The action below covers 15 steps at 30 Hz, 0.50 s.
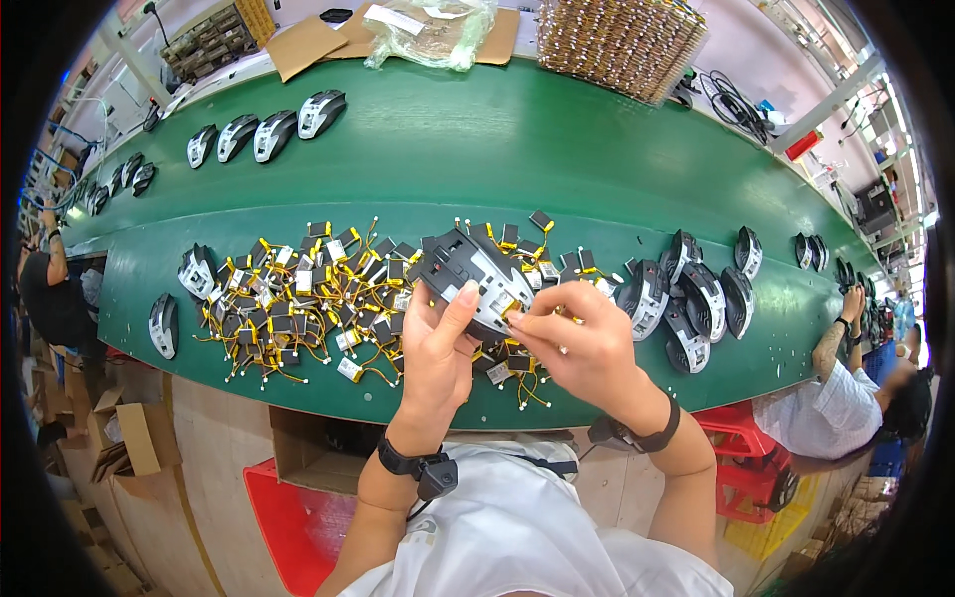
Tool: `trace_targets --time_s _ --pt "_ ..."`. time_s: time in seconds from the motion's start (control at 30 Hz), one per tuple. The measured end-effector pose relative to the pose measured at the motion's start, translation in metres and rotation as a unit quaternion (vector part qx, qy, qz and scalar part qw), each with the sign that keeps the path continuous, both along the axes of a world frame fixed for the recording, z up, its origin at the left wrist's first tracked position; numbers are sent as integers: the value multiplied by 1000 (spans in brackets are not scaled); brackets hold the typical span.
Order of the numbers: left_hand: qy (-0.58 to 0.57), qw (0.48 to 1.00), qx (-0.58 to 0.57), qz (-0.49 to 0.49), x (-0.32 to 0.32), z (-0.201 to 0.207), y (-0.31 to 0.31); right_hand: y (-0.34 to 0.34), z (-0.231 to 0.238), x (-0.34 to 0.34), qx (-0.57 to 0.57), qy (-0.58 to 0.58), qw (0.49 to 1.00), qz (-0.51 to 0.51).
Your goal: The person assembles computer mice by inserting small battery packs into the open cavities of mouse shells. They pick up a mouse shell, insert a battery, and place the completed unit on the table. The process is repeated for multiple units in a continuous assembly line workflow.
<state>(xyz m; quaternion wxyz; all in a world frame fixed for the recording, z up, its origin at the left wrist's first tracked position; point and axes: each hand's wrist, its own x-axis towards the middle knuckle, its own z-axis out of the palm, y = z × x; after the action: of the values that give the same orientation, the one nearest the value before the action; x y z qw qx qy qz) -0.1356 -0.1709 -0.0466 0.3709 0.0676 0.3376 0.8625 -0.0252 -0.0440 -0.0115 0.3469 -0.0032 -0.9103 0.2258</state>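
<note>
"Hands, two: what are they doing?"

"Left hand (438, 348) is clasping one mouse (466, 261), thumb lying along it. Right hand (589, 343) is hovering at its near side, fingertips meeting by a yellow piece (510, 304); whether they are pinching it, one cannot tell."

"Where is that mouse sitting?"

"Off the green table (771, 363), being held over the battery pile (303, 282)."

"Progress?"

"Partway on this unit, seemingly: its inner parts are showing. Many wired batteries are lying loose, evidently unused."

"Other mice?"

"One cluster (707, 303) is resting right of the pile, one pair (197, 272) left, one row of four (276, 136) beyond. Whether any are containing batteries is remaining unclear."
</note>
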Motion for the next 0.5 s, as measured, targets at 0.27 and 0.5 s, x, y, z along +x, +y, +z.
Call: trace_targets --time_s 0.27,0.5 --pt "4 1000 0 3 7 4 0 -8 -8 -1 -65 41 996 -40" --pt "41 998 -25 44 -2 2 -3 -14 -24 8 176 33 983 -43"
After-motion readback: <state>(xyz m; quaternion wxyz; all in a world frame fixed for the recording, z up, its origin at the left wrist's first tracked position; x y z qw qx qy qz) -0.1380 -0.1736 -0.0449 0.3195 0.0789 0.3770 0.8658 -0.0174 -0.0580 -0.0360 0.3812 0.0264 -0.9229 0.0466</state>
